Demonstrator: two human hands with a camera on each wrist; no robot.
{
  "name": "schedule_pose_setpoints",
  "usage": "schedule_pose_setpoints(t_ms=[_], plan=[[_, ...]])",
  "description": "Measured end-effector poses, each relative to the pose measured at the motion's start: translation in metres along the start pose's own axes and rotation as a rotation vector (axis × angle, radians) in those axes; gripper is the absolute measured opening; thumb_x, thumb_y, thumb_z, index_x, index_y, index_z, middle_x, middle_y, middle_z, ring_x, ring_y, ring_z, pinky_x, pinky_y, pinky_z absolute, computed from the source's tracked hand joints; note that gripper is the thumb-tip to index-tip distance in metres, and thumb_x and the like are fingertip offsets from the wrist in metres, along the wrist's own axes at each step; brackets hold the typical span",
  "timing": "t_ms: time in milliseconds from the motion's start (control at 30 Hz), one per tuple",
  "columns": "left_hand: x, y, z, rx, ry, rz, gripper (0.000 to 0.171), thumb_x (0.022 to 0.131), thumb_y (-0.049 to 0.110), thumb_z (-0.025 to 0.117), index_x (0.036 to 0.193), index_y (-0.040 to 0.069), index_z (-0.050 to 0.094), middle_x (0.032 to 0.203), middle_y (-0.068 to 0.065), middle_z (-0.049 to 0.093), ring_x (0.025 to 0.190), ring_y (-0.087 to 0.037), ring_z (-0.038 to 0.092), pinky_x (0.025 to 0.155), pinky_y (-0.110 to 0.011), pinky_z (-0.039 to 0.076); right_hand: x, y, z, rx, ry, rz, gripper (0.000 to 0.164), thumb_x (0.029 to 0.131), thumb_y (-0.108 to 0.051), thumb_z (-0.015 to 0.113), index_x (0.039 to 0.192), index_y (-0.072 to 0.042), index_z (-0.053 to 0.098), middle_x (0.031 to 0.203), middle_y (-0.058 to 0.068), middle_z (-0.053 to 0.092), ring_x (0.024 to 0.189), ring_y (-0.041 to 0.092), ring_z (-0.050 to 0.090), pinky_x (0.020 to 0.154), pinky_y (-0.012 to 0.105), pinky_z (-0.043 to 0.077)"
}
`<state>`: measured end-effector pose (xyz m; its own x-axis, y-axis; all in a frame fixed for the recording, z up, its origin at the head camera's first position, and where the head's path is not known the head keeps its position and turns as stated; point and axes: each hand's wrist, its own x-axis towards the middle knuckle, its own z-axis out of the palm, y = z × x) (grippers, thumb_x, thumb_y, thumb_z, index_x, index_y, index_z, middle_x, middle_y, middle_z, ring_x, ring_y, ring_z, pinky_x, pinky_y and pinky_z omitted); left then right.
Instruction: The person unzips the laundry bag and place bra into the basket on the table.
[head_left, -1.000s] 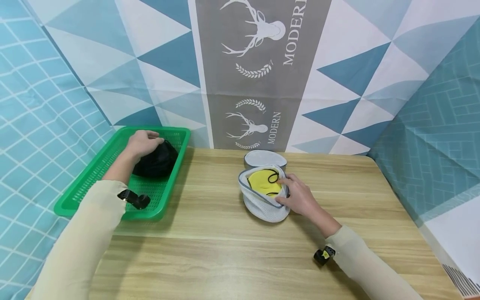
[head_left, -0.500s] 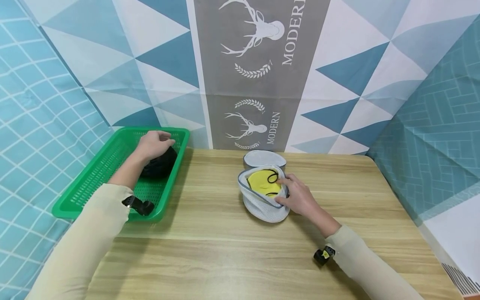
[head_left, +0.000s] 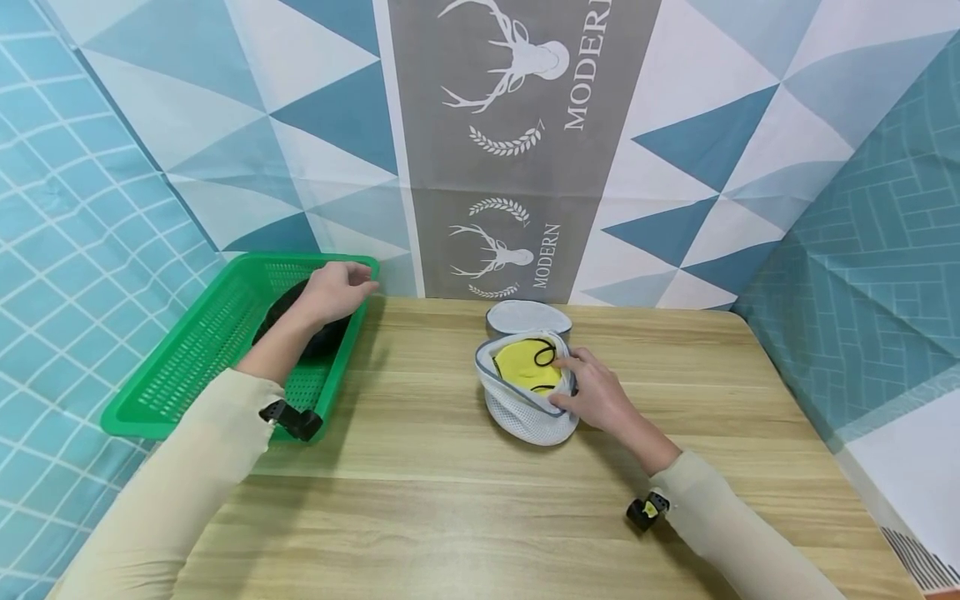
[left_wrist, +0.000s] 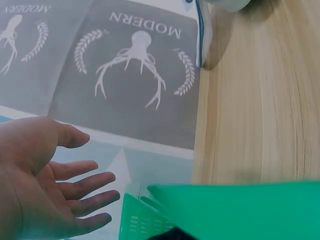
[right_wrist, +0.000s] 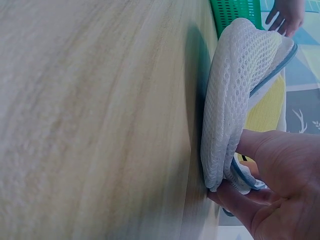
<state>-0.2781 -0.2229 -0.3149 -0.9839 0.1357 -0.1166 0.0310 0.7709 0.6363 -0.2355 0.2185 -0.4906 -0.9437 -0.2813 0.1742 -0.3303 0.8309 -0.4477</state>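
Note:
A white mesh laundry bag [head_left: 528, 417] with grey-blue edging sits unzipped on the table, its lid [head_left: 527, 317] folded back. Inside lies a yellow cloth item [head_left: 519, 367] with thin black cords; the right wrist view shows it as ribbed. My right hand [head_left: 596, 390] grips the bag's right rim between thumb and fingers. Over the far right corner of a green plastic basket [head_left: 123, 421] hovers my left hand [head_left: 337, 292], with nothing in it. Its fingers are loosely extended in the left wrist view. A black cloth bundle [head_left: 283, 305] lies in the basket, partly hidden by my left forearm.
The wooden table [head_left: 450, 525] spans the front and the right side. Patterned cloth walls rise at the back, left and right. One wrist camera [head_left: 292, 419] hangs above the basket's near right edge.
My left hand has moved right from above the black cloth bundle to the basket's far right corner. The bundle stays in the basket. My right hand and the mesh laundry bag have kept their place.

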Motion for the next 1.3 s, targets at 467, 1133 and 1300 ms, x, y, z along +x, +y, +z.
schedule_pose_setpoints(t_ms=[467,1133,1300], plan=[[-0.007,0.022,0.022,0.018,-0.019,0.099,0.054,0.119,0.027,0.053,0.165,-0.001,0.051,0.165,-0.029,0.059,0.154,-0.047,0.056,0.124,-0.063,0.053,0.003,0.010,0.008,0.006,-0.020,0.016,0.065,0.090,-0.034,0.096,0.143,-0.005,0.073,0.154,0.021,0.062,0.139,0.041,0.067,0.111,0.061,0.062],[-0.004,0.052,0.065,0.020,-0.028,0.238,0.045,0.115,0.022,0.057,0.150,-0.006,0.065,0.146,-0.027,0.074,0.138,-0.043,0.071,0.118,-0.057,0.060,-0.005,-0.014,-0.013,0.024,-0.040,0.000,0.062,0.093,-0.031,0.094,0.142,0.000,0.073,0.152,0.026,0.061,0.137,0.044,0.067,0.113,0.055,0.061],[-0.011,0.064,0.081,0.013,-0.063,0.234,0.044,0.115,0.023,0.060,0.147,-0.006,0.067,0.145,-0.026,0.075,0.137,-0.041,0.072,0.117,-0.054,0.061,-0.001,-0.007,-0.006,0.004,-0.043,0.018,0.063,0.090,-0.026,0.095,0.143,0.000,0.072,0.153,0.025,0.061,0.138,0.045,0.066,0.114,0.063,0.059]])
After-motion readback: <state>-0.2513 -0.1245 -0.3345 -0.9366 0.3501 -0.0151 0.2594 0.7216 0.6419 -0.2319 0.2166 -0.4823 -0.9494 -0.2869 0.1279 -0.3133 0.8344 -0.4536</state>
